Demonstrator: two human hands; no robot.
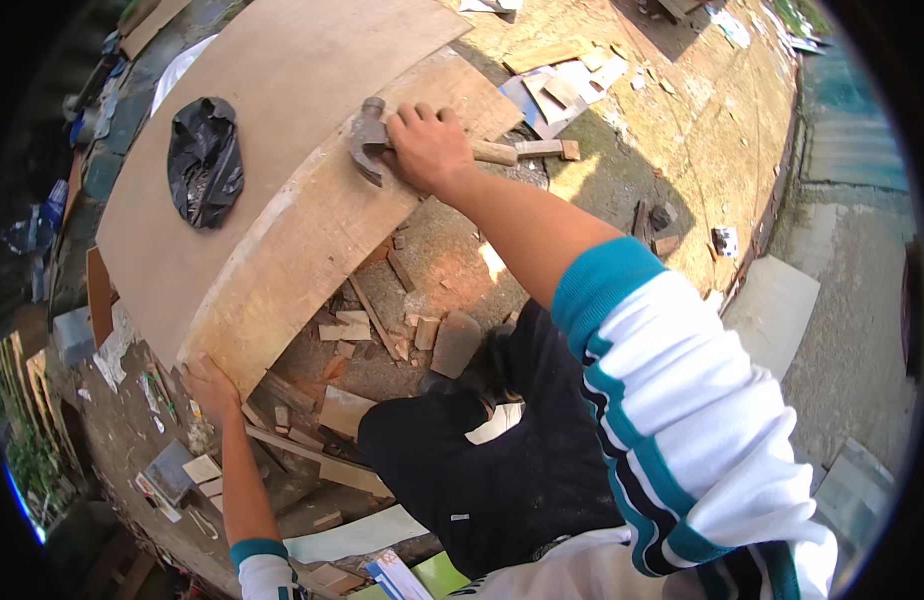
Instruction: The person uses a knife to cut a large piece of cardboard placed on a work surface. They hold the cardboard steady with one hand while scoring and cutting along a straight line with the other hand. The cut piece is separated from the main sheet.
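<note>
My right hand (427,148) grips a claw hammer (368,150) by its wooden handle, with the steel head resting on a long wooden plank (322,230). The handle end sticks out to the right of my fist. My left hand (210,385) holds the near lower end of that plank, fingers wrapped on its edge. The plank lies along the edge of a large brown board (282,80). A crumpled black plastic bag (204,160) sits on the board, to the left of the hammer.
Wood offcuts and chips (382,330) litter the dirt ground under the plank. More scrap boards (557,85) lie beyond the hammer. A flat grey slab (772,310) rests at the right by a concrete path. My dark-trousered knees (482,460) are below.
</note>
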